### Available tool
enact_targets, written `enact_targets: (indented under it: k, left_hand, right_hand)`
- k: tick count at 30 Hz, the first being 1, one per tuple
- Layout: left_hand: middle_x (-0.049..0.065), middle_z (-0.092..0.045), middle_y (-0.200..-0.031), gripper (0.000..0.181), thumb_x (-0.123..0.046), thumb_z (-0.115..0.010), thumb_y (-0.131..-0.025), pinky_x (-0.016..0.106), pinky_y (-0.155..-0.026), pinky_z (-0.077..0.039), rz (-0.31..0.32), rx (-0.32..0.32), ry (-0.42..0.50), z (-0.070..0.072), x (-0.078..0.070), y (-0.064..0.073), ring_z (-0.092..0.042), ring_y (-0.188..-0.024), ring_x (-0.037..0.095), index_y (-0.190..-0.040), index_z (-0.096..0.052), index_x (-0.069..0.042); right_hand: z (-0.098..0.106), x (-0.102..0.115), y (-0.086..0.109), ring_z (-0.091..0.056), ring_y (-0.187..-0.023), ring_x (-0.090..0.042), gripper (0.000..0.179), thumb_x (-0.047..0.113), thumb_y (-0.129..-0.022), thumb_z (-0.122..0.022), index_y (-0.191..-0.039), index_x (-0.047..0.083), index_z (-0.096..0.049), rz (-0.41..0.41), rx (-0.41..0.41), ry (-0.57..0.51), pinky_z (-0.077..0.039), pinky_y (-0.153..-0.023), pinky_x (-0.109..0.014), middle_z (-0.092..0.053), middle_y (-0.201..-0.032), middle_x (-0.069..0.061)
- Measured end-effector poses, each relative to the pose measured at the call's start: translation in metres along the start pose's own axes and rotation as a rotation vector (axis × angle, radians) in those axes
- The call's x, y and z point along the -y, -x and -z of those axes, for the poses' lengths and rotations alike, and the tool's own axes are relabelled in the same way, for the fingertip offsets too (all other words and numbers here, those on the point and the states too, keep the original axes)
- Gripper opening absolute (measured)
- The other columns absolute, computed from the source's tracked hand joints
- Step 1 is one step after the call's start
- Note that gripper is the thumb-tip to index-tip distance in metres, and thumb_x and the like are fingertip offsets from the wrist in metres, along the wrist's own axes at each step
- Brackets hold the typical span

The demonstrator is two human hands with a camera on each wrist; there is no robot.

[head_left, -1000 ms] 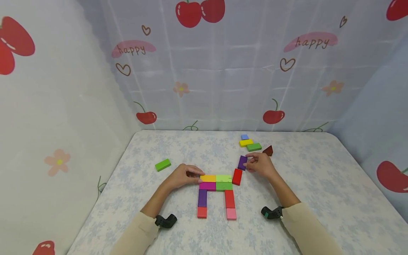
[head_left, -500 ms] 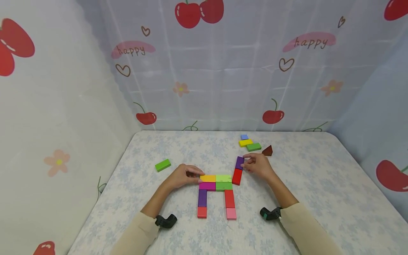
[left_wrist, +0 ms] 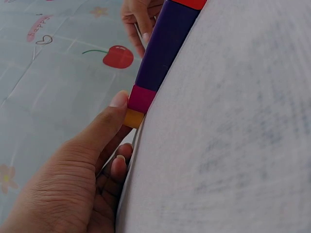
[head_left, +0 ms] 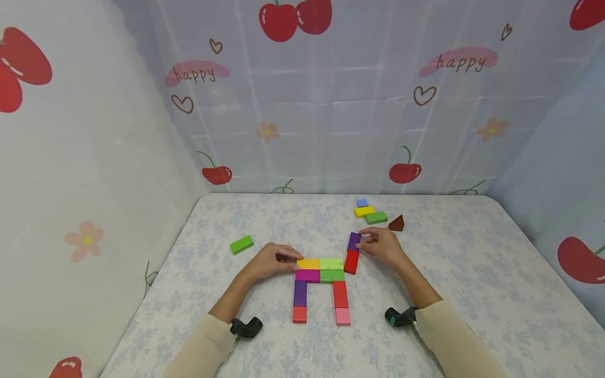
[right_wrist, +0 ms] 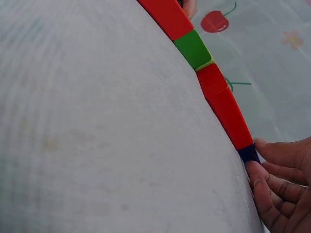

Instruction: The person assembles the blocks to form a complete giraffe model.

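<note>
Wooden blocks lie in a leggy figure on the table. My left hand (head_left: 273, 260) holds the left end of the orange-yellow block (head_left: 309, 264), its thumb also by the magenta block (head_left: 308, 276). My right hand (head_left: 384, 244) pinches a purple block (head_left: 354, 241), which meets the far end of a slanted red block (head_left: 352, 261). That red block touches the right side of the light green block (head_left: 332, 264), above a green block (head_left: 332, 276). Below hang two legs: a purple block (head_left: 300, 293) with a red one (head_left: 300, 314), and a red block (head_left: 341, 294) with a pink one (head_left: 343, 316).
A loose green block (head_left: 242, 244) lies to the left. Behind the right hand are a blue block (head_left: 362, 203), a yellow block (head_left: 365, 211), another green block (head_left: 376, 217) and a brown triangular block (head_left: 397, 223). A patterned curtain (head_left: 321, 131) stands behind the table.
My right hand has shifted left with the purple block, bringing it into line against the red block's far end. The left hand has stayed in place.
</note>
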State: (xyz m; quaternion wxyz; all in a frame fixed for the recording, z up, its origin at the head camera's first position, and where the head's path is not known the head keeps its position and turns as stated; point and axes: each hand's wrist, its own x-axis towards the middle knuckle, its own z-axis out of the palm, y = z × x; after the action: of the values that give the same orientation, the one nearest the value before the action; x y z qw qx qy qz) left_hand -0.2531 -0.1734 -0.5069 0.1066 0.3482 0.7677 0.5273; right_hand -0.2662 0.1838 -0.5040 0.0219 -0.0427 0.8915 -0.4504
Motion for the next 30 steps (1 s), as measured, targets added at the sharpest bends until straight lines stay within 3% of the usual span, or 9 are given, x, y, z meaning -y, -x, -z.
enact_targets:
  k: [14, 24, 30]
  left_hand:
    - [0.014, -0.074, -0.111, 0.029, -0.002, -0.080, -0.086, 0.024, -0.071, -0.050, 0.029, 0.002, 0.015, 0.001, 0.001, 0.003, -0.062, -0.085, 0.009, -0.115, -0.076, 0.002]
    - [0.011, -0.074, -0.112, 0.029, -0.004, -0.080, -0.087, 0.024, -0.071, -0.050, 0.022, 0.001, 0.008, -0.005, 0.019, -0.001, -0.063, -0.085, 0.011, -0.115, -0.077, -0.002]
    - [0.015, -0.074, -0.110, 0.027, -0.001, -0.080, -0.086, 0.023, -0.069, -0.048, 0.017, -0.014, -0.014, -0.002, 0.000, 0.000, -0.061, -0.082, 0.009, -0.112, -0.077, 0.002]
  right_hand:
    - [0.000, 0.000, -0.001, -0.061, -0.069, -0.020, 0.042, 0.017, -0.093, -0.076, -0.130, -0.001, -0.066, -0.024, 0.019, 0.007, -0.053, -0.065, -0.029, -0.071, -0.087, -0.009]
    - [0.012, -0.011, -0.004, -0.068, -0.076, -0.021, 0.041, 0.023, -0.099, -0.069, -0.131, -0.001, -0.064, -0.031, -0.042, -0.021, -0.058, -0.067, -0.031, -0.073, -0.099, -0.014]
    - [0.018, -0.015, -0.017, -0.067, -0.083, -0.024, 0.037, 0.021, -0.101, -0.066, -0.130, -0.002, -0.065, -0.062, -0.064, -0.078, -0.057, -0.069, -0.028, -0.073, -0.106, -0.018]
